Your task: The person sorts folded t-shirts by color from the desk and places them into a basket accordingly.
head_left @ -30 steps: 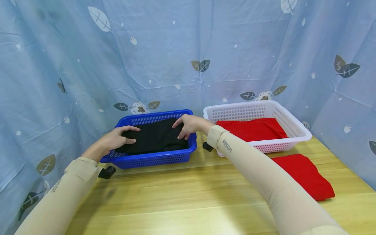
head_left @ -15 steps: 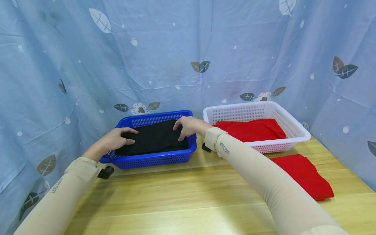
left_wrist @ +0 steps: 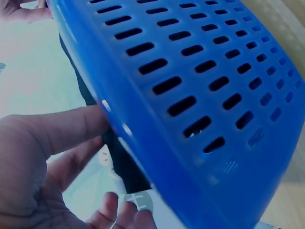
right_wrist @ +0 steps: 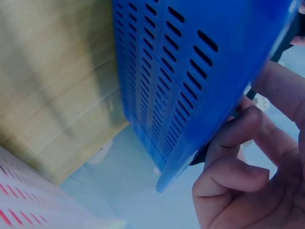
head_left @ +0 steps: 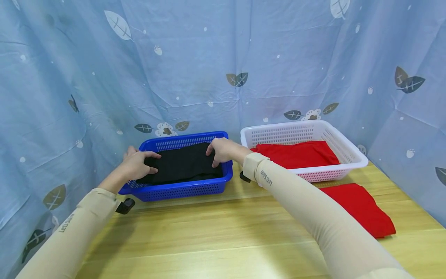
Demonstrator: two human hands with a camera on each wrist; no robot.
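Observation:
A folded black cloth [head_left: 184,162] lies inside the blue plastic basket [head_left: 181,192], a little below its rim. Over the cloth's left end is my left hand [head_left: 137,162], thumb and index finger spread apart. My right hand [head_left: 224,150] reaches over the right end, its thumb and index finger parted at the cloth. In the left wrist view, the basket wall [left_wrist: 200,95] hides the tips of the thumb and index finger. The right wrist view has the other fingers [right_wrist: 233,174] loosely bent outside the basket rim; contact with the cloth is partly hidden there.
To the right stands a white plastic basket [head_left: 348,164] with a folded red cloth [head_left: 299,154] inside. Another folded red cloth [head_left: 362,209] lies on the wooden table [head_left: 195,236] in front of it, partly behind my right forearm. A blue patterned curtain [head_left: 195,58] hangs behind.
My left hand has drawn slightly left along the black cloth, and its rear fingers have lifted into view. The right hand has barely shifted. Cloth and baskets look much the same.

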